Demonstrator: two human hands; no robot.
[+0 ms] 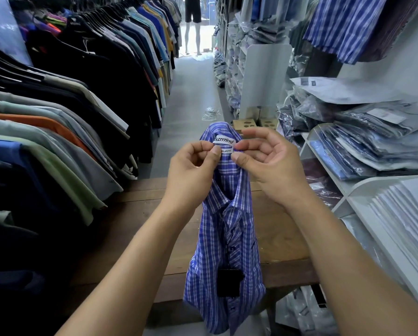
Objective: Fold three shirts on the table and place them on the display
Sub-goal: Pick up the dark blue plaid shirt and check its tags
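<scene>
A blue and white checked shirt [227, 238] hangs in the air over the wooden table [140, 214], its buttoned front facing me and a black tag near its lower part. My left hand [191, 170] pinches the collar at the left of the white brand label. My right hand [271, 161] pinches the collar at the right of that label. The shirt's lower end droops past the table's near edge. No other loose shirt shows on the table.
A long rack of hanging shirts [69, 105] lines the left side. White shelves [363, 185] on the right hold bagged folded shirts [372, 141] and a stack of white cards [406, 214]. An aisle [193, 88] runs ahead toward a mannequin [193, 23].
</scene>
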